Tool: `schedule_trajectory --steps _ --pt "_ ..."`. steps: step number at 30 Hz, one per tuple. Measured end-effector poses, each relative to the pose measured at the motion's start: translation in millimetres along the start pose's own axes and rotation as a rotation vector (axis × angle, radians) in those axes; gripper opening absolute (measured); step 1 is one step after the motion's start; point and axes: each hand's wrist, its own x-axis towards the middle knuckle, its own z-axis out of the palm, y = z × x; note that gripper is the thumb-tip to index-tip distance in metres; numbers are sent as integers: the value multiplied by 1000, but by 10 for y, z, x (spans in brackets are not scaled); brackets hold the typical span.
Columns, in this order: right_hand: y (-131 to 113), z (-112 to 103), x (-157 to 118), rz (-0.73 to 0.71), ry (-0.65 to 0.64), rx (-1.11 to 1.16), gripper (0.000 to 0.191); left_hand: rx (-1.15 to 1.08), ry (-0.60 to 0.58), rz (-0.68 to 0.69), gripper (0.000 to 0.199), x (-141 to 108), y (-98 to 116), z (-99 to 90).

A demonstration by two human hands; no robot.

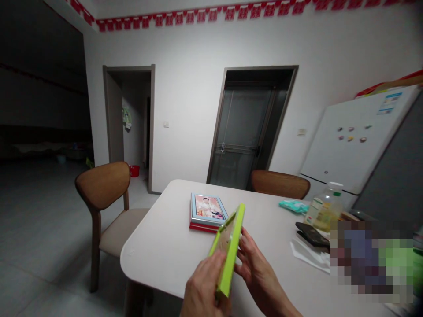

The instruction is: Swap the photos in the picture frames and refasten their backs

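Observation:
A lime-green picture frame [233, 248] is held up on its edge, tilted, above the near part of the white table [165, 246]. My left hand [205, 281] grips its lower left side, fingers closed over the edge. On the other side, my right hand [256, 266] has its fingers bent against the frame. Just beyond, a light-blue frame with a photo [209, 207] lies face up on a red frame [203, 226], partly behind the green one.
To the right are a phone [312, 235], white paper [309, 255], a large bottle of yellowish liquid [324, 209] and a teal packet [294, 205]. Wooden chairs stand at the left [105, 189] and the far side [280, 184]. A white fridge [343, 145] is at the right.

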Motion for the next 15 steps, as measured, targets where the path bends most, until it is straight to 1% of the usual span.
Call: schedule_trajectory --steps 2,3,4,6,8,10,13,15 --pt "38 -24 -67 55 -40 97 55 342 -47 259 40 -163 -43 40" --pt "87 -54 -80 89 -47 113 53 490 -59 354 38 -235 -83 67" --pt "150 -95 -76 126 -55 115 51 613 -74 417 35 -296 -126 95" --pt "291 -195 -20 190 -89 87 46 766 -133 485 30 -374 -200 152" --pt "418 -298 90 217 -137 11 42 823 -202 490 28 -404 -251 216" --pt "517 -387 230 190 -150 -137 42 832 -267 458 27 -407 -288 293" --pt "634 -491 422 59 -98 -515 50 763 -379 384 25 -394 -336 388" --pt "710 -540 494 -52 -20 -815 56 668 -472 296 26 -378 -353 375"
